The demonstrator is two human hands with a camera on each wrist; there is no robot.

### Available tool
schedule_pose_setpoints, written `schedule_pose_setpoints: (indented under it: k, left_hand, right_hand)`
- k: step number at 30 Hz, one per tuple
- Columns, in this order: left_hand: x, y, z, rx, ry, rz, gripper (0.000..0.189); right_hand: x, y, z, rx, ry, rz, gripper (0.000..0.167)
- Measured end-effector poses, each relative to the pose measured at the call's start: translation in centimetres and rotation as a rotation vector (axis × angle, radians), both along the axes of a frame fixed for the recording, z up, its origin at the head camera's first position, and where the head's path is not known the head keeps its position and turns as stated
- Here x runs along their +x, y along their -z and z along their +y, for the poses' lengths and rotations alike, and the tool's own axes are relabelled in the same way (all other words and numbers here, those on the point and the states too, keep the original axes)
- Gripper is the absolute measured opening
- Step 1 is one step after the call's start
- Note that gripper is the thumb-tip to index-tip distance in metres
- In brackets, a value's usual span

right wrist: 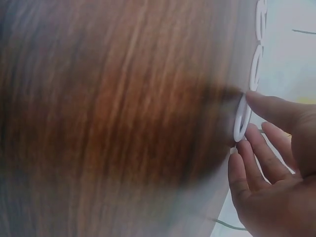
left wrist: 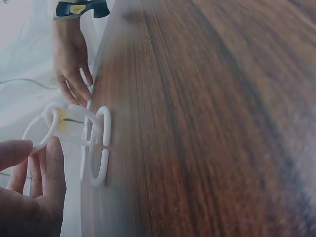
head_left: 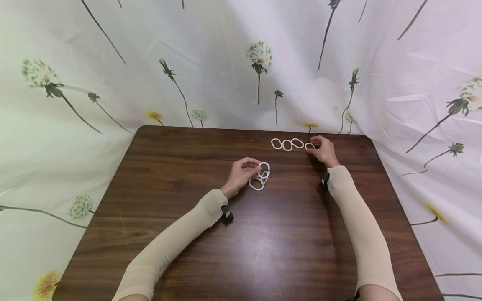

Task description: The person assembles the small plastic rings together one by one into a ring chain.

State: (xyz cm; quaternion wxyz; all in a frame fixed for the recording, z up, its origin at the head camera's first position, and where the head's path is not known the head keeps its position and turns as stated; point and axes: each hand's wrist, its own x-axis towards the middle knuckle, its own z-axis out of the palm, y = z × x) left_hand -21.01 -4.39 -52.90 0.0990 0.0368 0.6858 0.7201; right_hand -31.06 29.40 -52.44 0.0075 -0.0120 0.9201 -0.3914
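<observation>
My left hand (head_left: 241, 173) pinches a white plastic link ring (head_left: 264, 163) between thumb and fingers. More white rings (left wrist: 102, 168) hang linked from it; the lowest is close over the tabletop in the left wrist view. At the far right of the table, my right hand (head_left: 324, 149) is spread around a single white ring (right wrist: 238, 129) lying on the wood. Its thumb (right wrist: 269, 106) is at one end of that ring, its fingertips near the other. Left of that ring, several white rings (head_left: 287, 145) lie in a row.
The dark brown wooden table (head_left: 180, 238) has its far edge just behind the row of rings. A white cloth (head_left: 222, 62) printed with dandelions hangs behind and at both sides. Each wrist wears a black strapped camera (head_left: 227, 215).
</observation>
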Motion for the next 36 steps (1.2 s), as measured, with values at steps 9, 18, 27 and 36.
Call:
schedule_pose_setpoints:
  k: [9, 18, 27, 36]
  left_hand:
    - [-0.2, -0.3, 0.3, 0.004, 0.000, 0.019, 0.023]
    - [0.0, -0.3, 0.5, -0.020, 0.005, 0.024, 0.022]
    - [0.1, -0.5, 0.6, -0.011, 0.015, 0.030, 0.023]
    - [0.5, -0.3, 0.3, -0.023, 0.006, 0.039, 0.022]
  right_hand:
    - [0.8, -1.1, -0.3, 0.077, 0.011, -0.055, 0.050]
    - [2.5, -1.1, 0.0, 0.111, -0.012, -0.156, 0.046]
    - [3.7, -1.1, 0.0, 0.063, -0.053, -0.139, 0.039]
    - [5.0, -1.4, -0.3, 0.022, -0.101, -0.187, 0.027]
